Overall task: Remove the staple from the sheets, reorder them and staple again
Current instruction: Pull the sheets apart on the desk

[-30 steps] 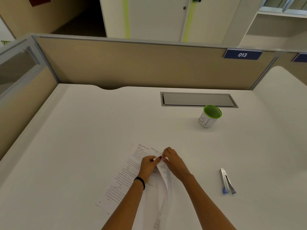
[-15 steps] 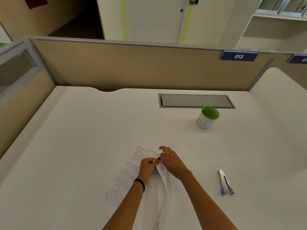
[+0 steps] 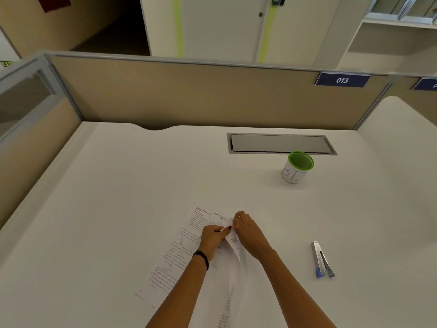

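Observation:
Printed sheets [image 3: 186, 247] lie on the white desk [image 3: 118, 197] in front of me, with their right side curled up between my forearms. My left hand [image 3: 212, 237] pinches the top right corner of the sheets. My right hand [image 3: 248, 233] holds the same corner from the other side, fingertips touching the paper. The staple itself is too small to see. A silver stapler [image 3: 321, 260] with a blue tip lies on the desk to the right, apart from both hands.
A white cup with a green rim [image 3: 296, 168] stands at the back right. Behind it a grey cable hatch [image 3: 281, 143] is set into the desk. Beige partition walls [image 3: 189, 95] close the desk at the back and left.
Both hands have stayed at the corner of the sheets, with only small finger movements. The view has shifted slightly.

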A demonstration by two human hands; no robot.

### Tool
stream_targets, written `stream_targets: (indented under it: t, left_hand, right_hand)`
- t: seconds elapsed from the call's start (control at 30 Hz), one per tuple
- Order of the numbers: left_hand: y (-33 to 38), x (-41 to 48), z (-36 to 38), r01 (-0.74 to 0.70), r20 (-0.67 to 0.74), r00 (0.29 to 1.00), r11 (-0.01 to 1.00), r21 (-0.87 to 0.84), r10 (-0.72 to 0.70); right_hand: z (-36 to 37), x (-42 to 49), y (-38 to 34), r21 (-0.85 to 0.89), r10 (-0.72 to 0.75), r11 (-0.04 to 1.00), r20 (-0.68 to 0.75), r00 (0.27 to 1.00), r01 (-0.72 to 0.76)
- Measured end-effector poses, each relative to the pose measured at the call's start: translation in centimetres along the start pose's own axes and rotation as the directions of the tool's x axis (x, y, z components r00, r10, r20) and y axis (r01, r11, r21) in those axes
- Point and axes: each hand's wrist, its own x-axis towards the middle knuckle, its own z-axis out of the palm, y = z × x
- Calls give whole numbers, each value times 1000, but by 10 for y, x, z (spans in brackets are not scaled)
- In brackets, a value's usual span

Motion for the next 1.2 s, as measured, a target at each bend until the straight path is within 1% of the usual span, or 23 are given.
stream_targets:
  t: [0.13, 0.23, 0.4, 0.57, 0.67, 0.77, 0.87, 0.93, 1.07, 1.13, 1.2]
  left_hand:
    - [7, 1, 1, -35, 7, 999, 997, 67, 35]
    - [9, 1, 3, -51, -16, 998, 994, 93, 52]
    - [9, 0, 3, -53, -15, 998, 997, 59, 54]
    - [8, -1, 6, -46, -19, 999, 998, 41, 47]
    - [8, -1, 6, -41, -16, 999, 998, 43, 41]
    - [7, -1, 6, -40, -14, 999, 998, 55, 41]
    - [7, -1, 6, -49, -7, 999, 997, 60, 49]
    - [7, 0, 6, -52, -3, 999, 995, 79, 53]
    - [9, 1, 5, -71, -1, 997, 988, 134, 72]
    - [9, 2, 5, -79, -5, 997, 985, 153, 81]
    - [8, 2, 5, -85, -20, 996, 981, 173, 90]
  right_hand:
    - [-1, -1, -1, 134, 70, 988, 25, 997, -73]
    - [-1, -4, -2, 230, 116, 967, 2, 993, -113]
    - [-3, -4, -3, 310, 152, 941, -26, 988, -136]
    - [-5, -4, -2, 335, 160, 931, -21, 987, -143]
    - [-6, -5, 1, 328, 144, 936, -18, 989, -130]
    - [-6, -5, 3, 278, 117, 954, -12, 993, -109]
    - [-6, -4, 5, 175, 38, 984, 0, 999, -37]
    - [-6, -2, 7, 90, -29, 996, 36, 999, 25]
    - [-7, 4, 7, -1, -67, 998, 69, 995, 67]
    - [-6, 5, 7, 13, -65, 998, 55, 996, 64]
    - [-4, 5, 7, 79, -41, 996, 28, 999, 38]
